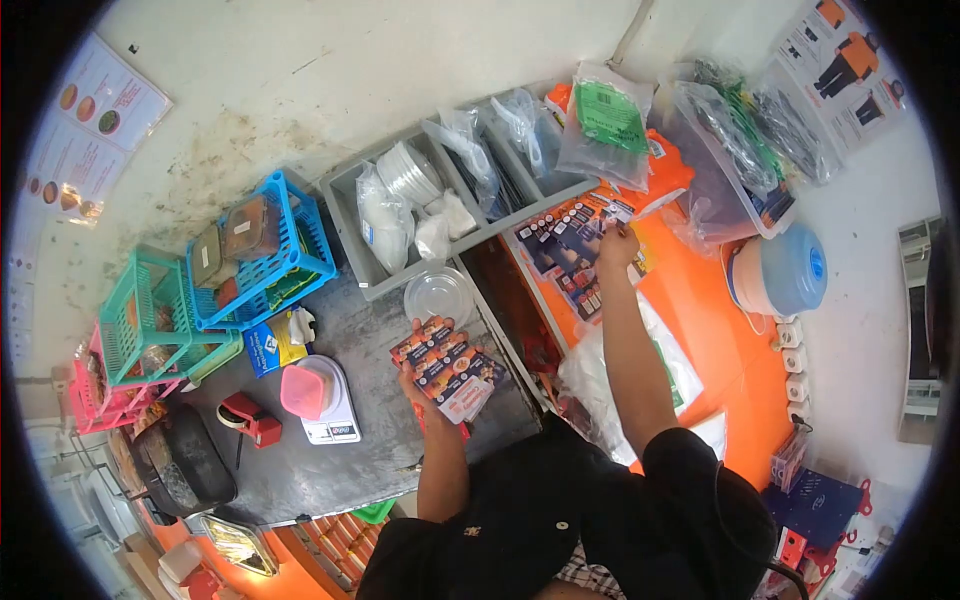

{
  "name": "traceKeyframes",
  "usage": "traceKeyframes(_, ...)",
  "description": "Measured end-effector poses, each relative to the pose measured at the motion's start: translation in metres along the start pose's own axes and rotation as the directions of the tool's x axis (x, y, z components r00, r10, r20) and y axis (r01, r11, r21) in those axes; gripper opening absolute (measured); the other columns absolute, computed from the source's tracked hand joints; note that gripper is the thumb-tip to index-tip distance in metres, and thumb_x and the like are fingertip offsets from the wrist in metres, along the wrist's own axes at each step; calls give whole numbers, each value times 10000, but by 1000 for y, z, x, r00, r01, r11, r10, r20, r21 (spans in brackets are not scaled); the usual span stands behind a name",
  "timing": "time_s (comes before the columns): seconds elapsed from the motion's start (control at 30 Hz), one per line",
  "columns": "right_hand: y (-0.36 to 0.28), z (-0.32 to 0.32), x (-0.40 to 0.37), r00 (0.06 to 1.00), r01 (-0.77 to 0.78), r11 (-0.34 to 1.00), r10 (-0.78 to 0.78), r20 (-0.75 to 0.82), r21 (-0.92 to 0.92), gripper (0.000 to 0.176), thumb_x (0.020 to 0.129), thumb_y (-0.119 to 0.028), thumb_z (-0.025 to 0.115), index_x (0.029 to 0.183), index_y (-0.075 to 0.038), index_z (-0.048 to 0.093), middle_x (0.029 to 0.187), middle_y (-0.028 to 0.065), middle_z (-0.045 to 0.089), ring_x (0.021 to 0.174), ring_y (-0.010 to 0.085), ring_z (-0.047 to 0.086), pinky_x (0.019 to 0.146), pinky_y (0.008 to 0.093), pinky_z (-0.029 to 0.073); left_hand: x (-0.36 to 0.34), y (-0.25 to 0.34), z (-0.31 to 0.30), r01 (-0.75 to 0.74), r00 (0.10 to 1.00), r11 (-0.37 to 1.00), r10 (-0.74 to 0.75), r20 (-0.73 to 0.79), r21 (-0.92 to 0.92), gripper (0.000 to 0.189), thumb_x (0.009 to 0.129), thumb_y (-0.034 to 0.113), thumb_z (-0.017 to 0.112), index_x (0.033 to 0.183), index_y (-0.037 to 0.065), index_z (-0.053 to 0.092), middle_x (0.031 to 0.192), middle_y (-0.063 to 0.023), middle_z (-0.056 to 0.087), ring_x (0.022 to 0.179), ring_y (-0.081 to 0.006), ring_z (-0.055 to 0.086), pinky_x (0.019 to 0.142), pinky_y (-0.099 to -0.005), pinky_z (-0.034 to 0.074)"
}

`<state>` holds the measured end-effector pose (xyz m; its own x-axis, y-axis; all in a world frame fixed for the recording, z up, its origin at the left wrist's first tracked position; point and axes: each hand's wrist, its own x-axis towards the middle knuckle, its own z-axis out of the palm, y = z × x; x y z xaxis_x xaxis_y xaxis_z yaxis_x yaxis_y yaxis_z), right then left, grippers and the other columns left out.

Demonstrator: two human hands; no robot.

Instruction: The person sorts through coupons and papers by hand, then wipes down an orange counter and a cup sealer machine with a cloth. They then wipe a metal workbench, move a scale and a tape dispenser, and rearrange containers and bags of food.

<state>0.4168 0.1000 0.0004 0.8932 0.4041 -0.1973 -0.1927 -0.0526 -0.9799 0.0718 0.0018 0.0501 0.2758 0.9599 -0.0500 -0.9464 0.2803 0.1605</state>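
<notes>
My left hand (pixel 422 392) is closed round a fanned bundle of printed cards (pixel 458 375), dark blue and orange with food pictures, over the dark metal counter (pixel 370 440). Farther right, my right hand (pixel 617 246) reaches to a spread of similar printed cards (pixel 565 250) on the orange surface (pixel 735 350). Its fingertips are bunched at the upper edge of that spread; whether they pinch a card is too small to tell. A round clear plastic lid (pixel 439 295) lies just above the bundle in my left hand.
A grey divided tray (pixel 370 282) with plastic cutlery and lids stands against the wall. To the left are blue (pixel 255 318) and green baskets (pixel 125 345), a kitchen scale (pixel 340 405) and a red tape dispenser (pixel 262 425). A blue-lidded container (pixel 790 270) stands right.
</notes>
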Motion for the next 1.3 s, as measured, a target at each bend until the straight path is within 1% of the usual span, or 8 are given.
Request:
traceKeyframes(0.27, 44, 30, -21, 982, 147, 904, -183, -53, -402, 645, 851, -52, 643, 1397, 87, 328, 1207, 216, 558, 1055, 298, 600, 946, 376, 455, 16, -5, -2, -19, 998, 995, 25, 66, -95, 614, 858, 433, 622, 1377, 153, 454, 1185, -130, 466, 999, -254, 525, 884, -510, 489)
traceKeyframes(0.33, 62, 25, -17, 820, 430, 575, -571, 34, -696, 758, 826, -54, 669, 1423, 123, 239, 1280, 260, 494, 1108, 305, 577, 973, 384, 440, 24, -5, -27, 111, 978, 943, -47, 204, -312, 568, 835, 407, 654, 1329, 171, 502, 1196, -117, 452, 1009, -239, 511, 922, -532, 442)
traceKeyframes(0.43, 56, 17, -24, 918, 348, 750, -394, 43, -562, 798, 812, -72, 692, 1411, 156, 216, 1289, 309, 448, 1168, 336, 525, 1032, 397, 399, 30, -13, 18, -94, 995, 986, 91, -26, -135, 550, 823, 384, 672, 1314, 191, 517, 1245, -141, 450, 1043, -269, 511, 950, -569, 420)
traceKeyframes(0.73, 8, 4, -44, 973, 137, 332, -221, 64, -933, 790, 793, -288, 766, 1302, 142, 341, 1268, 316, 433, 1178, 448, 437, 990, 514, 378, 47, -26, 9, -40, 994, 980, 59, 93, -197, 551, 840, 408, 649, 1334, 225, 488, 1294, -176, 468, 1155, -338, 511, 975, -635, 435)
traceKeyframes(0.87, 3, -6, -67, 504, 863, 158, -350, 790, -480, 477, 865, -326, 675, 1245, -50, 588, 1355, 235, 427, 1272, 423, 382, 1001, 581, 340, 43, -26, 6, -31, 998, 985, 38, 43, -167, 562, 842, 436, 636, 1340, 221, 489, 1295, -179, 469, 1152, -347, 515, 960, -638, 446)
traceKeyframes(1.1, 9, -16, -71, 475, 878, 42, -184, 860, -476, 482, 943, -469, 539, 1234, -92, 613, 1337, 193, 473, 1229, 359, 463, 980, 536, 370, 47, -36, 14, -90, 995, 988, 95, 37, -129, 544, 823, 390, 634, 1311, 215, 467, 1282, -163, 467, 1129, -345, 531, 957, -630, 455)
traceKeyframes(1.2, -19, -37, -100, 663, 220, 820, 272, 697, -529, 498, 970, -448, 539, 1274, -54, 554, 1231, 125, 593, 1148, 290, 576, 956, 437, 444, 63, -47, 27, -194, 979, 980, 195, 61, -35, 548, 805, 349, 655, 1299, 205, 465, 1247, -117, 475, 1164, -305, 496, 981, -616, 434)
traceKeyframes(1.3, -73, -43, -142, 336, -535, 743, 624, 705, -402, 446, 963, -361, 591, 1276, -47, 541, 1189, 99, 634, 1101, 249, 623, 928, 398, 495, 75, -68, 34, -237, 962, 938, 190, 196, 252, 716, 761, 289, 767, 1347, 195, 368, 1272, -109, 454, 1199, -305, 485, 1042, -555, 417)
